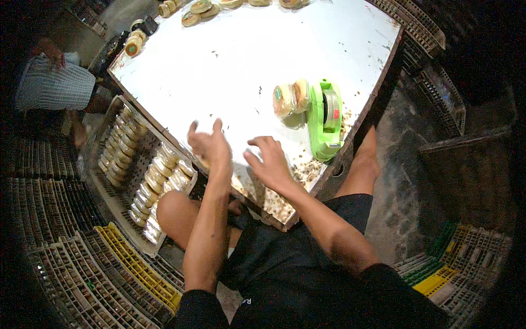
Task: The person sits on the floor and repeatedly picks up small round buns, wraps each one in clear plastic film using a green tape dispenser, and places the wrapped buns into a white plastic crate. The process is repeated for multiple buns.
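Note:
My left hand [211,144] is over the near left edge of a white tabletop [230,74], its thumb and fingers apart. A small pale tan patch shows below that palm; what it is cannot be told. To its right, my right hand [269,162] hovers above the near corner with fingers spread and nothing in them. Beyond it, wrapped round pastries [284,100] rest against a green tape dispenser [324,119] that holds a roll of clear tape. One pastry wrapper bears a small green label.
At the left, a plastic crate [191,185] holds rows of wrapped pastries [150,185]. More pastries [199,12] lie along the table's far edge. Stacked crates [94,279] stand at lower left, others [444,263] at lower right. A person [55,82] sits at the far left.

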Tool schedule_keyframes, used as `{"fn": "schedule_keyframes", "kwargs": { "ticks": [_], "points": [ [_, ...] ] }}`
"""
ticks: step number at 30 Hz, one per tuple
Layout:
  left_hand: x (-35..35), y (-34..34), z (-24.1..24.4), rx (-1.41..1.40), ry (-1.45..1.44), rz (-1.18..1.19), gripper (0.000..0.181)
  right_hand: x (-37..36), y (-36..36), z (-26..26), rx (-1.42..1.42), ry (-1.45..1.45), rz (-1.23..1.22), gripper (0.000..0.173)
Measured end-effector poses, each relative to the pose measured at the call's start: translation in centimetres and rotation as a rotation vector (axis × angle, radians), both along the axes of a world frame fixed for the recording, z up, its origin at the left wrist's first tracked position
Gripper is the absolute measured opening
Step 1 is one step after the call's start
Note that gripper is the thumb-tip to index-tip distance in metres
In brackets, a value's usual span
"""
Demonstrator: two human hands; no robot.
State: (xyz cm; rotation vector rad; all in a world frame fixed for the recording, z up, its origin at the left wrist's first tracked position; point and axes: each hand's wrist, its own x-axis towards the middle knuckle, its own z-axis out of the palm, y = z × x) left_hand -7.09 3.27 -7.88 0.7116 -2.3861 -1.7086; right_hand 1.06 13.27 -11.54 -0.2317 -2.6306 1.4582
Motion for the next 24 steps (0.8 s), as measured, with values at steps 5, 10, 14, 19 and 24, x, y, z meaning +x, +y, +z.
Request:
{"fn": "schedule_keyframes", "kwargs": {
  "ticks": [5,10,14,19,24],
  "points": [
    [1.8,-9.4,-4.5,0.566,-0.101,-0.224,0.065,-4.1,-6.1,-2.1,0.254,0.06,0.094,0.047],
    [3.5,-6.0,1.0,0.576,-0.066,-0.164,0.057,-0.5,-1.9,2.7,-0.578,0.07,-0.028,0.067],
    [3.0,-1.1,2.5,0.382,0.208,-0.312,0.043,0.6,1.5,7.1,-0.472,0.038,-0.036,0.024],
    [4.6,1.5,4.8,0.215,0.666,-0.535,0.02,1.3,5.5,11.7,-0.43,0.356,-0.087,0.013],
    [4.7,0.9,7.1,0.464,0.443,-0.439,0.022,0.9,4.8,11.5,-0.748,0.467,-0.136,0.011]
  ]
}}
